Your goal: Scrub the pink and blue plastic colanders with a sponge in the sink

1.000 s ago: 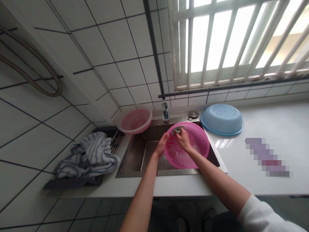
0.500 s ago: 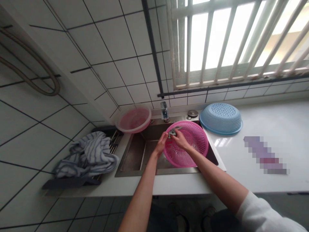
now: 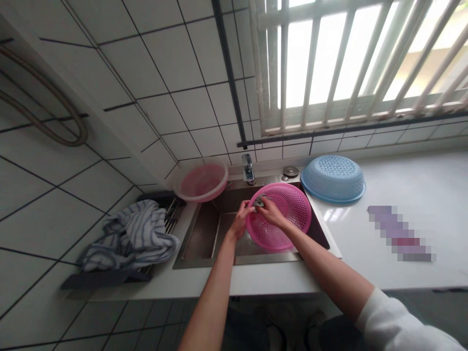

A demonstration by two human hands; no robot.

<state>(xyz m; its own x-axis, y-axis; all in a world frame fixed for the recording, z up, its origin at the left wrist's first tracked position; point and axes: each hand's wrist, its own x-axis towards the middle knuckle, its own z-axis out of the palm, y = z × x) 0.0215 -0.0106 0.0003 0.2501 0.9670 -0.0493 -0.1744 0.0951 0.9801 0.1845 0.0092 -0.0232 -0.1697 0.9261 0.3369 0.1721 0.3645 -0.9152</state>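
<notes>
Over the sink now, both hands are in on the pink colander, which sits tipped above the basin's right half with its open side facing the person. The left hand curls round the rim on the left edge, fingers closed on the plastic. The right hand is bunched tight around a grey pad, pressing it to the inside wall just under the far-left rim, close below the tap.

To my eye this is scrubbing work. It would go best with the left hand bracing firmly so the light plastic doesn't flex, the pad worked in short strokes across the holes, and the colander turned bit by bit over the basin so drips stay inside.

Round about: a blue colander lies upside down on the counter to the right. A pink basin leans at the far-left corner, and a striped towel is heaped on the rack at left.

Writing? None readable. No brand shows on either colander, and a pixelated patch hides whatever lies on the counter.
</notes>
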